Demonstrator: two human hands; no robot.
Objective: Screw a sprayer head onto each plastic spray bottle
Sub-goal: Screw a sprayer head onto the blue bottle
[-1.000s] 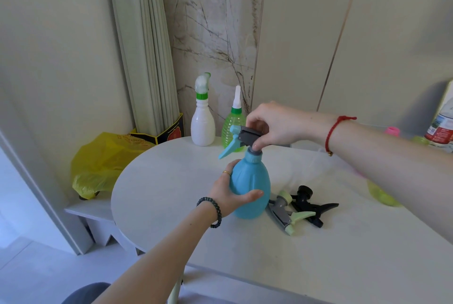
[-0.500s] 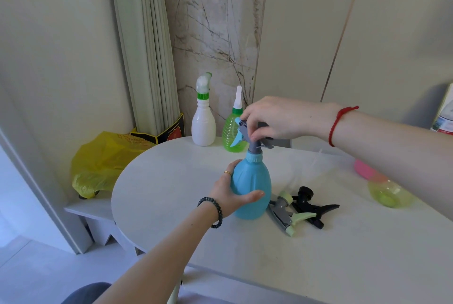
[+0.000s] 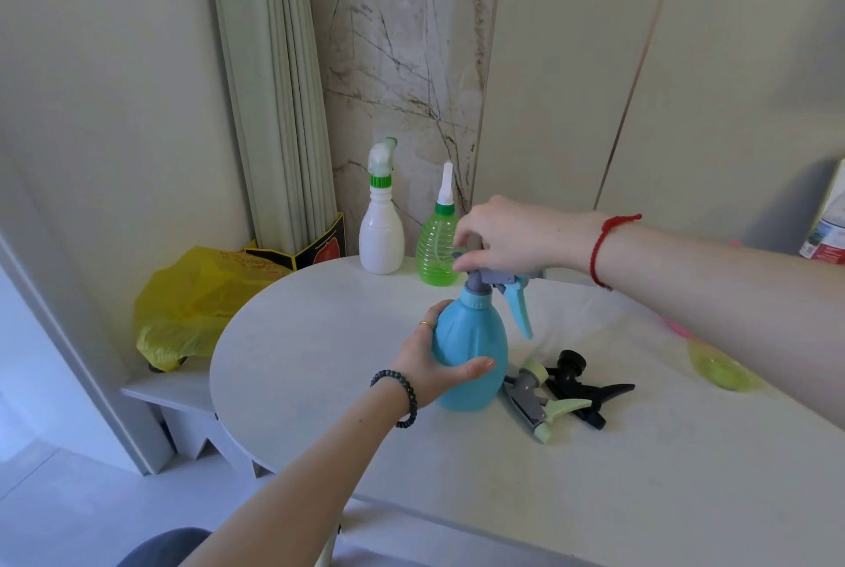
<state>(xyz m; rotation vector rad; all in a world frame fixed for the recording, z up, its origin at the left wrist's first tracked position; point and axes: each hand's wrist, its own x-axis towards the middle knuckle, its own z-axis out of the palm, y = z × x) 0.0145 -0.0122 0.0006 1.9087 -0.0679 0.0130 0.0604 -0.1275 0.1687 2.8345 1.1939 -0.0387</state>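
Turning the sprayer head [image 3: 498,276], the right hand [image 3: 512,237] pinches it; its trigger has swung from nine to four o'clock, threading on, while the left hand [image 3: 434,365] clasps the blue bottle [image 3: 473,347].

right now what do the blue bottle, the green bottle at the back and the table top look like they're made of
Blue bottle: opaque plastic, it seems, with a smooth satin sheen and moulded ribs. Green bottle: clear tinted plastic, ridged; the tube inside shows through. Table top: matte, pale, faintly mottled, perhaps laminate or stone-look; I cannot tell which.
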